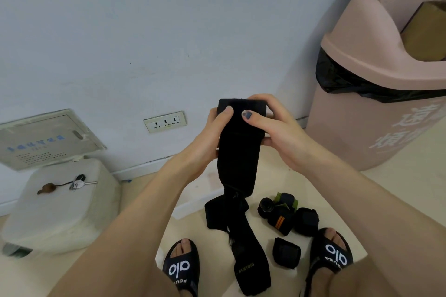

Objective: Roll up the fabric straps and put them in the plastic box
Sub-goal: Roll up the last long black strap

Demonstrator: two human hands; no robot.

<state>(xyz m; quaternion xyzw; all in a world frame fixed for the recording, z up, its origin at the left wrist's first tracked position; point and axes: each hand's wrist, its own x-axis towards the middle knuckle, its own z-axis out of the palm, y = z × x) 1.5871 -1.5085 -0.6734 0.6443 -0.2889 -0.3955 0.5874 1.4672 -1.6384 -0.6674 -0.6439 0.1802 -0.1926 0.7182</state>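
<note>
Both hands clamp the top of a black fabric strap (239,147) — the left hand (207,142) and right hand (275,132) each pinch its rolled upper end with thumbs on the front. The strap's loose tail hangs down to the floor (337,200) between two sandalled feet — near a cluster of rolled straps (287,214).

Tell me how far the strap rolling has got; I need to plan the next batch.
Done: several rolled straps lie on the floor. In hand: the left hand and right hand grip the top of a long black strap, its tail hanging down. Left: finishing it, then boxing everything; no plastic box is in view.
</note>
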